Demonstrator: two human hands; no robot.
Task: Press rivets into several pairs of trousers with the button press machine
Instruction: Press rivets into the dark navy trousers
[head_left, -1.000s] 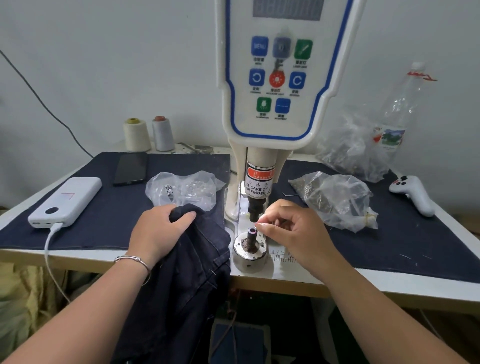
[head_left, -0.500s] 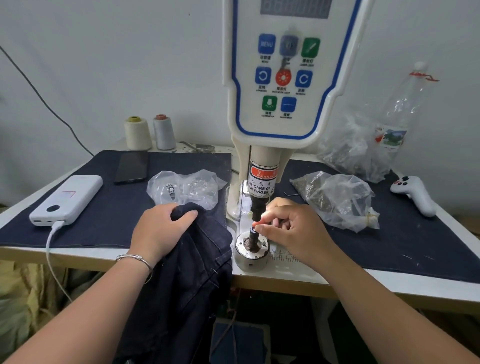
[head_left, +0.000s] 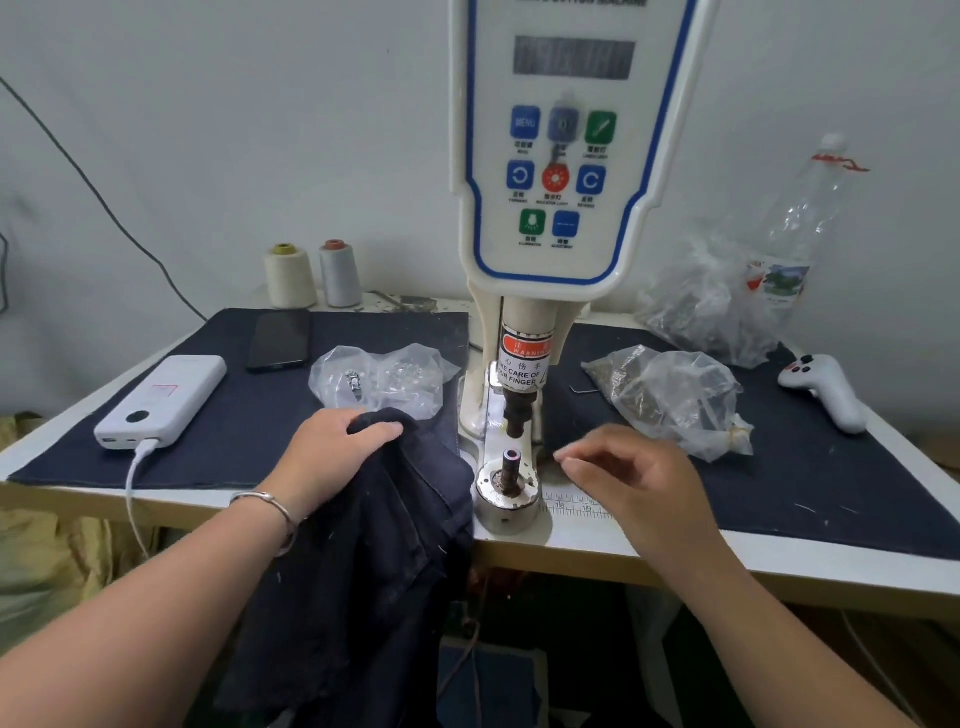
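at the front edge of the table (head_left: 649, 558), dead centre, the button press machine (head_left: 563, 156) stands with its round metal die base (head_left: 506, 501) right at the lip and a thin post (head_left: 510, 462) rising from it, a small pale piece on the post's tip, with a clear gap up to the dark punch (head_left: 518, 415) above. just left of the base, the dark trousers (head_left: 374, 545) are bunched over the table edge and hang down below it, their top fold near the base but not on the post. the left hand (head_left: 332, 447) rests on that top fold with fingers curled over it, gripping the cloth, a metal bangle (head_left: 270, 512) on the wrist. the right hand (head_left: 623, 473) hovers just right of the post, apart from it, fingers loosely bent with thumb and forefinger close together; nothing shows between them. a printed ruler strip (head_left: 576, 506) runs along the table under that hand. farther out, a clear bag of small metal parts (head_left: 379, 379) lies behind the left hand and a second clear bag (head_left: 670, 395) behind the right, both on dark mats (head_left: 831, 467). toward the left edge sit a white power bank (head_left: 161, 400) with its cable (head_left: 132, 493) dropping over the side and a black phone (head_left: 280, 340); two thread cones (head_left: 311, 275) stand at the back wall. at the right edge lie a white controller (head_left: 826, 389), a crumpled bag (head_left: 711, 301) and a plastic bottle (head_left: 800, 218)
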